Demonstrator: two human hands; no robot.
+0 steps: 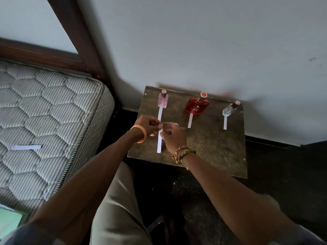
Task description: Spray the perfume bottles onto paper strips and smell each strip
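- Three perfume bottles stand in a row along the far edge of a small worn table (pixel 212 147): a pink bottle (pixel 162 101) on the left, a red bottle (pixel 197 107) in the middle and a clear bottle (pixel 229 109) on the right.
- One white paper strip lies flat just near of each: the left strip (pixel 160 114), the middle strip (pixel 190 121) and the right strip (pixel 225 123).
- The left hand (pixel 147 125) and the right hand (pixel 172 134) meet above the table's near-left part, fingers curled, both pinching the far end of a fourth strip (pixel 159 143), which runs down toward the near edge.
- An orange wristband (pixel 142 136) circles the left wrist; beaded bracelets (pixel 183 153) wrap the right.
- A spare strip (pixel 26 147) lies on the quilted mattress (pixel 44 103) at the left.
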